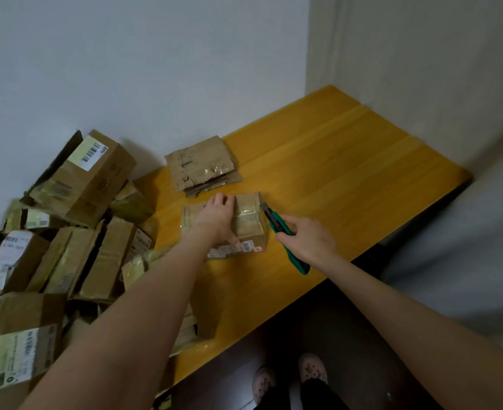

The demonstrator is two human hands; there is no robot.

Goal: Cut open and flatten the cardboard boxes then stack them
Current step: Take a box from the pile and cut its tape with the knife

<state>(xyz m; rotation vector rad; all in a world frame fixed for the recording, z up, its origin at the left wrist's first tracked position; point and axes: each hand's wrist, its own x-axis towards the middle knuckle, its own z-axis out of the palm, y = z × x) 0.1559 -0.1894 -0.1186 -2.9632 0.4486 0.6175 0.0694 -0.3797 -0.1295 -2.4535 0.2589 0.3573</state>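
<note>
A small taped cardboard box (pixel 248 220) sits on the yellow wooden table (pixel 348 173). My left hand (pixel 217 217) lies flat on top of it, fingers spread over its far edge and thumb down its near side. My right hand (pixel 309 241) grips a green utility knife (pixel 279 229), whose blade tip points at the box's right upper edge. Behind the box lies a stack of flattened cardboard (pixel 202 167).
A pile of several unflattened boxes (pixel 66 232) with shipping labels crowds the table's left end and the wall. The table's right half is bare wood. Below the near edge are a dark floor and my slippered feet (pixel 288 377).
</note>
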